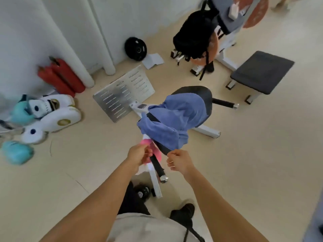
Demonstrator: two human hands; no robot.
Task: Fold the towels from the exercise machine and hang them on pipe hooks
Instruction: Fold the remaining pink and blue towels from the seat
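Observation:
A blue towel (173, 119) lies crumpled over the black padded seat (201, 95) of the exercise machine (208, 132) in the middle of the view. A pink towel (154, 150) hangs lower on the machine, beside its black handle bar (158, 165). My left hand (139, 154) grips the pink towel at its near edge. My right hand (179, 160) hovers just right of the handle bar with fingers curled, holding nothing that I can make out. No pipe hooks are in view.
A perforated metal plate (122, 95) lies on the floor behind the machine. Red cylinders (61, 75), boxing gloves and pads (57, 112) sit at the left wall. A black weight plate (135, 48), a black backpack (194, 35) and a dark bench (262, 72) stand farther back.

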